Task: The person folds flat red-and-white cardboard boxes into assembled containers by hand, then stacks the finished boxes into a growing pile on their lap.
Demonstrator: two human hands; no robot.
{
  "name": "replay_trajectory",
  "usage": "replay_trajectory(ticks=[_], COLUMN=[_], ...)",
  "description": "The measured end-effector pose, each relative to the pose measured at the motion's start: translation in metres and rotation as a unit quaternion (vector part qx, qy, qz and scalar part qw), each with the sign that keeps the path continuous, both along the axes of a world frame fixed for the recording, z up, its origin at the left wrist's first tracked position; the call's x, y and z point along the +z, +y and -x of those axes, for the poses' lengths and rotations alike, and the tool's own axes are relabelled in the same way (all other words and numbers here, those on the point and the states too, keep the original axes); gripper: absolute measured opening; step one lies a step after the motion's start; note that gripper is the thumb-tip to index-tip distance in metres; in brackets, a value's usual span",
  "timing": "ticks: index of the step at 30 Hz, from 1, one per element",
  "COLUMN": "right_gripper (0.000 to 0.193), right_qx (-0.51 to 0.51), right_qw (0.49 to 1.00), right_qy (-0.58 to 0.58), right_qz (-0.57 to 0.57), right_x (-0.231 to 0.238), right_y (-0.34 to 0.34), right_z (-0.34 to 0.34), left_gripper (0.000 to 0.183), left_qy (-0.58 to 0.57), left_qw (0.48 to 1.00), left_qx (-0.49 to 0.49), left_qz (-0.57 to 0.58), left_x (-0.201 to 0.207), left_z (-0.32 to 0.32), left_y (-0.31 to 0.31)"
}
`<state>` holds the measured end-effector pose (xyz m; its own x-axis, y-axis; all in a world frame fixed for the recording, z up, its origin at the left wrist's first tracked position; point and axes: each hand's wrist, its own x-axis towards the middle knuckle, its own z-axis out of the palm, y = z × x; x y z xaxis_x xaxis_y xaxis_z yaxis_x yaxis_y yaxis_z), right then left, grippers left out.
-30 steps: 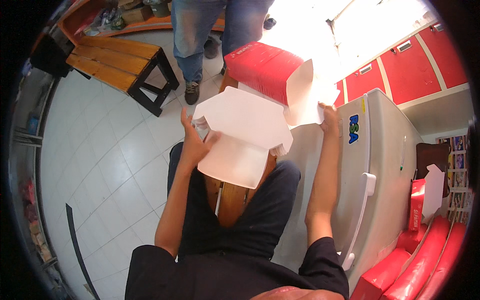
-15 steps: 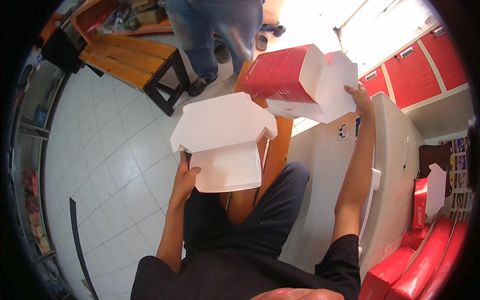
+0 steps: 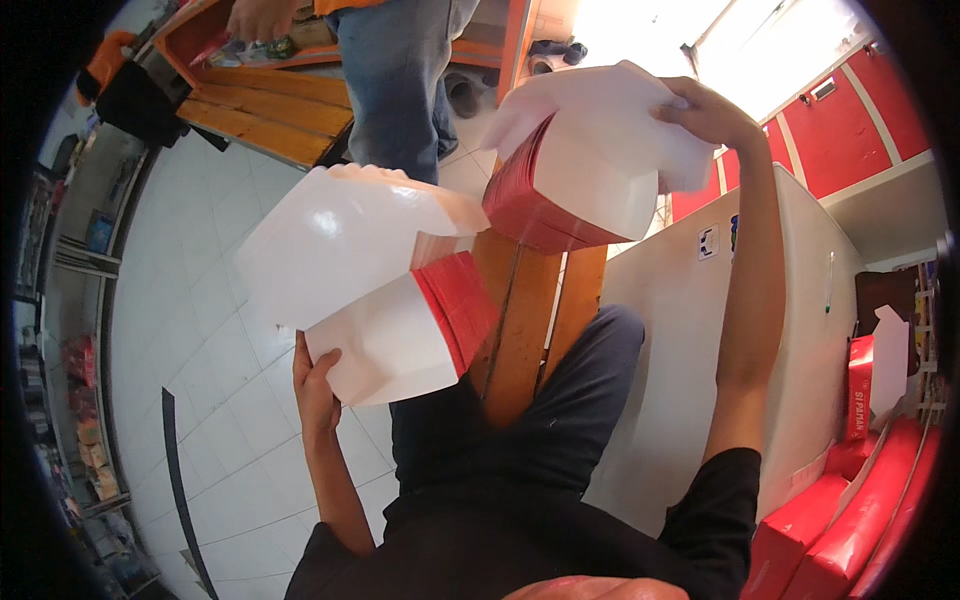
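Observation:
My left hand (image 3: pixel 318 385) pinches the near left edge of a nested stack of cardboard food boxes (image 3: pixel 390 342), thumb on the white inner face. The stack is tilted, with its lids folded out away from me and its red outer sides showing at the right. A second, thicker stack of red-and-white boxes (image 3: pixel 600 185) stands farther off to the right, over the wooden bench I straddle. On its white lid flaps, blurred at the edges, my right hand (image 3: pixel 712 115) is closed with the fingers at the upper right edge. The two stacks come close together in the middle.
The wooden bench (image 3: pixel 525 330) runs between my legs. Right of it stands a white fridge-like cabinet (image 3: pixel 655 390), with red boxes (image 3: pixel 850 525) beyond. Another person's jeans (image 3: pixel 395 80) and hand (image 3: pixel 262 18) are ahead, by a slatted bench (image 3: pixel 265 115).
My left hand has moved left with its stack, which now tilts to show red sides. The right stack has turned toward me, its flaps raised. The other person has shifted left.

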<state>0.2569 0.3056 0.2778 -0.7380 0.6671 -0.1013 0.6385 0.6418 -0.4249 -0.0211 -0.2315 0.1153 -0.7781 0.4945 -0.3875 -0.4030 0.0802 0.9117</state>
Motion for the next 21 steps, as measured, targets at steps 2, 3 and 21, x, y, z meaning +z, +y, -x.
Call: replay_trajectory(ticks=[2, 3, 21], right_gripper=[0.053, 0.053, 0.046], right_qx=[0.003, 0.024, 0.104], right_qw=[0.999, 0.998, 0.986], right_qy=[-0.033, -0.044, 0.107], right_qz=[0.006, 0.029, -0.076], right_x=[0.009, 0.017, -0.008], right_y=[-0.017, -0.025, -0.077], right_z=[0.033, 0.046, 0.096], left_gripper=[0.079, 0.077, 0.076], left_qy=[0.001, 0.002, -0.018], left_qw=[1.0, 1.0, 0.996], left_qx=[0.011, 0.016, -0.06], left_qz=[-0.008, -0.014, -0.062], left_x=[0.002, 0.003, 0.007], left_z=[0.002, 0.003, -0.026], left_y=[-0.017, -0.025, -0.029])
